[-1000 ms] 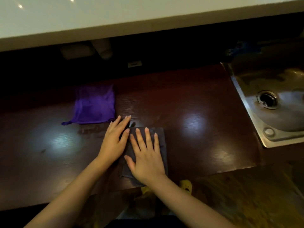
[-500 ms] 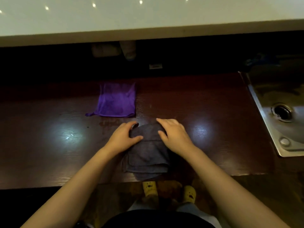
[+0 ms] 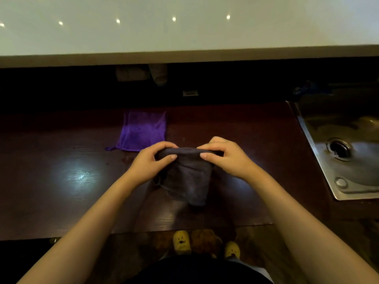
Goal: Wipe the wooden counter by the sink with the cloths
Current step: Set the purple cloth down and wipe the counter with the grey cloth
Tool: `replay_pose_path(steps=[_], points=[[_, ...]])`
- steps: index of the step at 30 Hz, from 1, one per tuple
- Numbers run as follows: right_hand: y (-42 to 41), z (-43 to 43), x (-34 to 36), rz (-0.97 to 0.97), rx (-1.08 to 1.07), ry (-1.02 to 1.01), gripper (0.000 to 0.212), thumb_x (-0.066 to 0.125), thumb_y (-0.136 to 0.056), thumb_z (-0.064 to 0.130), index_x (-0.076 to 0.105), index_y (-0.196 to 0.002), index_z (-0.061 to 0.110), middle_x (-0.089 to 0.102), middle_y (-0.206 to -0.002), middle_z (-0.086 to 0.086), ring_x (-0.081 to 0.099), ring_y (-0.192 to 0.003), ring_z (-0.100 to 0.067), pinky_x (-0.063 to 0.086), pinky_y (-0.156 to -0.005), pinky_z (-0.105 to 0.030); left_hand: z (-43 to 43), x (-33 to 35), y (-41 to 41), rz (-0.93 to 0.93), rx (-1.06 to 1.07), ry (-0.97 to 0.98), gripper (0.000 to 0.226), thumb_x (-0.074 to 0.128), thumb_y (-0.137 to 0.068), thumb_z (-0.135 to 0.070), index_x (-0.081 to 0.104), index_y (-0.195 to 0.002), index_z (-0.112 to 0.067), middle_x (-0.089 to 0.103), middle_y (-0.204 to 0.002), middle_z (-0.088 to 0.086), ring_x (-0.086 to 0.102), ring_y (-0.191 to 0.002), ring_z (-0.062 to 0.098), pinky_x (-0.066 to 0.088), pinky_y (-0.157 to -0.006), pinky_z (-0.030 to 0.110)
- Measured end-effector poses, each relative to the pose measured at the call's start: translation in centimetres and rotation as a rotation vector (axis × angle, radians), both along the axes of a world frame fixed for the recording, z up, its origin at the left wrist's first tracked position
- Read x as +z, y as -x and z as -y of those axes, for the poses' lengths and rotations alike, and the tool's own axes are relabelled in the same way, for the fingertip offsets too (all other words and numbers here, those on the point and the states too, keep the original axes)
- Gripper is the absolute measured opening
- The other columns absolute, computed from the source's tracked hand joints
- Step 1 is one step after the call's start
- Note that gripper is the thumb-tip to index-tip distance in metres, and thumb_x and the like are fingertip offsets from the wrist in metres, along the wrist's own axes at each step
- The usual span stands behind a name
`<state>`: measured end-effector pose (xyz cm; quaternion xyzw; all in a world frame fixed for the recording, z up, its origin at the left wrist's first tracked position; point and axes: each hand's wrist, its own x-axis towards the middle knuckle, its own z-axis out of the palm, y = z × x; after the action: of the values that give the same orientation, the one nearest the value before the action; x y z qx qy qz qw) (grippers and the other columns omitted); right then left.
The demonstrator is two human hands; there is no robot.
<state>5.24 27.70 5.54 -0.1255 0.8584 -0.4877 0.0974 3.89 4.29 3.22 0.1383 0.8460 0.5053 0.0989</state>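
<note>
Head view: both hands meet over the middle of the dark wooden surface (image 3: 235, 140), each with a closed grip on the top edge of a dark grey cloth (image 3: 188, 175). The left hand (image 3: 149, 162) pinches the cloth's left upper corner, thumb toward the camera and fingers curled over the far side. The right hand (image 3: 227, 156) pinches the right upper corner the same way. Between the two grips the top edge runs as a taut, nearly level fold. The rest of the grey cloth hangs down toward the near edge of the surface in loose folded layers; whether its lower end touches the wood or hangs just above it cannot be told.

A purple cloth (image 3: 143, 132) lies flat on the surface behind and to the left of the hands, close to the left hand but apart from the grey cloth. One thin corner of it sticks out at its near left.

A steel sink (image 3: 320, 138) is set into the surface at the right, well apart from both cloths, with a round drain (image 3: 338, 148) in its basin. Bright reflections of lights show on the wood at the left and under the right forearm.

A pale shelf or upper counter (image 3: 184, 37) spans the top of the view, with dark shadow beneath it. Below the near edge of the surface, two yellow slippers (image 3: 181, 241) stand on the floor.
</note>
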Motion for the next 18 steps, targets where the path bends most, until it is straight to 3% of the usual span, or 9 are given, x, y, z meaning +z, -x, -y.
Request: replay_pose_path(steps=[3,5,7,12,15,18], points=[[0.3,-0.7,2.2,-0.079,0.055,0.02,0.015,0.066,-0.084,0.011,0.072,-0.098,0.013,0.054,-0.099,0.0,0.05,-0.101,-0.018,0.036,-0.091,-0.02,-0.5,2.4,0.8,-0.115,-0.006,-0.031,0.023,0.068,-0.078,-0.007,0.062,-0.093,-0.024,0.062,-0.117,0.0,0.055,-0.113,0.006,0.038,-0.1,0.018],[0.4,-1.3,3.7,-0.111,0.075,0.081,0.018,0.065,-0.084,0.008,0.071,-0.099,0.013,0.054,-0.117,0.002,0.048,-0.116,-0.019,0.035,-0.103,-0.025,-0.8,4.0,1.2,-0.123,-0.038,-0.104,0.023,0.067,-0.077,-0.002,0.059,-0.089,-0.02,0.062,-0.116,0.001,0.055,-0.113,0.005,0.039,-0.099,0.018],[0.6,-1.9,4.9,-0.147,0.085,0.141,0.021,0.064,-0.084,0.004,0.07,-0.103,0.01,0.057,-0.122,0.001,0.05,-0.118,-0.019,0.037,-0.105,-0.03,-1.1,5.0,1.5,-0.116,-0.063,-0.159,0.024,0.066,-0.076,0.002,0.058,-0.088,-0.018,0.062,-0.114,-0.001,0.056,-0.11,0.002,0.04,-0.097,0.016],[1.2,-2.6,6.2,-0.178,0.073,0.075,0.021,0.064,-0.084,0.002,0.069,-0.104,0.003,0.062,-0.091,-0.011,0.059,-0.09,-0.018,0.044,-0.083,-0.024,-1.7,6.5,2.2,-0.159,-0.067,-0.16,0.026,0.069,-0.074,0.001,0.058,-0.084,-0.021,0.061,-0.111,-0.001,0.057,-0.109,0.006,0.042,-0.097,0.021],[1.4,-3.3,6.3,-0.213,0.096,-0.049,0.019,0.064,-0.086,0.009,0.07,-0.104,0.007,0.056,-0.078,-0.004,0.056,-0.075,-0.014,0.041,-0.073,-0.022,-2.2,7.1,2.3,-0.211,-0.055,-0.122,0.029,0.071,-0.072,0.001,0.059,-0.081,-0.023,0.06,-0.107,0.001,0.056,-0.107,0.009,0.041,-0.096,0.024],[1.5,-4.5,6.0,-0.23,0.166,-0.166,0.017,0.066,-0.085,0.022,0.071,-0.083,0.005,0.053,-0.075,-0.01,0.053,-0.072,-0.019,0.041,-0.071,-0.031,-2.8,7.7,2.0,-0.14,-0.044,-0.25,0.025,0.067,-0.073,0.004,0.057,-0.08,-0.017,0.066,-0.098,-0.002,0.062,-0.098,0.005,0.047,-0.091,0.021]])
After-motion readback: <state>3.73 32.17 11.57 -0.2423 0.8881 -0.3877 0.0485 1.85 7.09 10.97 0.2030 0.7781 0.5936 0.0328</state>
